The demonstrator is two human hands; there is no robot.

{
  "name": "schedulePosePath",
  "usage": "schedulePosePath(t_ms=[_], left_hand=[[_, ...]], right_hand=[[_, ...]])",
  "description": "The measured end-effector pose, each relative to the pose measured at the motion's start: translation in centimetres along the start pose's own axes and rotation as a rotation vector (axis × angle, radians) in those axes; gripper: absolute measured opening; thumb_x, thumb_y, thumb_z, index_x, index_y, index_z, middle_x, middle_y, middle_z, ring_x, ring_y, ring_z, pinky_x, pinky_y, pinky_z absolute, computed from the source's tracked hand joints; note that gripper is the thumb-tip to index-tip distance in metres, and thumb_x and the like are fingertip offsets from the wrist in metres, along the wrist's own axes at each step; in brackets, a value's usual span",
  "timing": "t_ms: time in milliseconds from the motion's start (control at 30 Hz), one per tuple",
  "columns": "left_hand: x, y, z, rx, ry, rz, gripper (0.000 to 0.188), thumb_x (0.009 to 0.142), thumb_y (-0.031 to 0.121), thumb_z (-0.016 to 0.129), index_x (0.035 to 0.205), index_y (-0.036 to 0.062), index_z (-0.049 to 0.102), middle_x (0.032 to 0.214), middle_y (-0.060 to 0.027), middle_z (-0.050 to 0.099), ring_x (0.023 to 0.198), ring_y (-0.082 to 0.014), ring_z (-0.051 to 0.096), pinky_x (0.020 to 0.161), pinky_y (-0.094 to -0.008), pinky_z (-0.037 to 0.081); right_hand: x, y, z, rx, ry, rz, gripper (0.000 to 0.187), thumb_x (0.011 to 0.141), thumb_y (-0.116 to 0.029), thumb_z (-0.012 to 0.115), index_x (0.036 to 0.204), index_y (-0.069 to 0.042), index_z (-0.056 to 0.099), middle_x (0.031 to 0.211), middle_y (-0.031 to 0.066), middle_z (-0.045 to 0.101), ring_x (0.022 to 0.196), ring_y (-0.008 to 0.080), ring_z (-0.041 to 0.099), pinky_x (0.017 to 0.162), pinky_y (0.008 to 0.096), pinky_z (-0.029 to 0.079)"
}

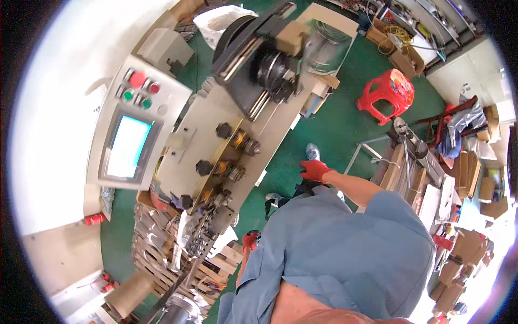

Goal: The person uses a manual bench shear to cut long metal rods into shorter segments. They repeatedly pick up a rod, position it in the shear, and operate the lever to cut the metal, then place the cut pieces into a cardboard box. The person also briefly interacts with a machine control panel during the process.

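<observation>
My right hand [314,170], in a red glove, is held out in front of my body over the green floor. Its fingers look loosely apart, with nothing visible in them. Lower and to the left, my left hand [251,240], also red-gloved, is close to my side beside the machine bench. Its fingers are curled by a small dark thing too small to make out. Nearest to it is the bench's lower end, with a row of metal rollers [202,235]. Farther up the bench [270,143] are metal spindles [236,173] with black knobs.
A control panel [141,121] with a lit screen and red and green buttons stands left of the bench. A black wheel-like machine head [272,70] tops the bench. A red plastic stool [389,94] stands at the far right. Wooden pallets [224,264] and cardboard boxes [467,175] lie around.
</observation>
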State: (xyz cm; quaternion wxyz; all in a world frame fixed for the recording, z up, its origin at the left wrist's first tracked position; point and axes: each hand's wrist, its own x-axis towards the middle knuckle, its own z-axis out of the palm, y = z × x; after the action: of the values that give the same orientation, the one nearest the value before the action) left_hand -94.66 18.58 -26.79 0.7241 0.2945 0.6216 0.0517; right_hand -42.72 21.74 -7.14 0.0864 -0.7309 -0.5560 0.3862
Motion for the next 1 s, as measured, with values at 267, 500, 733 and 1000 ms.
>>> schedulePosePath(t_ms=[267,500,733,1000], left_hand=[[2.9,8.5,8.5,0.958,0.022,0.265,0.018,0.085,0.032,0.062,0.094,0.0205,0.073,0.087,-0.0048,0.072,0.074,-0.0171,0.067,0.063,-0.0336,0.052],[4.3,12.9,20.8,1.050,0.015,0.189,0.029,0.083,0.043,0.061,0.088,0.0170,0.074,0.087,-0.0091,0.072,0.078,-0.0196,0.068,0.065,-0.0376,0.052],[10.1,15.1,25.7,0.981,0.225,-0.019,0.034,0.082,0.040,0.061,0.096,0.0112,0.072,0.094,-0.0163,0.070,0.084,-0.0277,0.068,0.069,-0.0415,0.052],[13.6,27.0,35.0,1.033,0.085,0.214,0.031,0.080,0.033,0.063,0.097,0.0079,0.070,0.097,-0.0181,0.070,0.083,-0.0287,0.068,0.070,-0.0416,0.053]], right_hand=[[-1.6,17.1,-4.7,0.321,-0.054,0.510,0.052,0.076,-0.037,0.063,0.114,-0.001,0.060,0.114,0.0223,0.063,0.108,0.0385,0.060,0.088,0.0429,0.050],[0.6,26.3,-12.3,0.172,0.086,0.425,0.048,0.077,-0.035,0.063,0.112,-0.002,0.061,0.106,0.0213,0.066,0.094,0.0328,0.066,0.076,0.0425,0.052],[3.9,30.0,-21.6,0.362,0.093,0.577,0.041,0.078,-0.032,0.062,0.105,-0.002,0.063,0.091,0.0193,0.068,0.078,0.0297,0.067,0.067,0.0406,0.053],[6.3,36.5,-26.1,0.132,0.161,0.413,0.035,0.079,-0.031,0.062,0.098,-0.001,0.063,0.090,0.0197,0.068,0.084,0.0321,0.066,0.073,0.0424,0.052]])
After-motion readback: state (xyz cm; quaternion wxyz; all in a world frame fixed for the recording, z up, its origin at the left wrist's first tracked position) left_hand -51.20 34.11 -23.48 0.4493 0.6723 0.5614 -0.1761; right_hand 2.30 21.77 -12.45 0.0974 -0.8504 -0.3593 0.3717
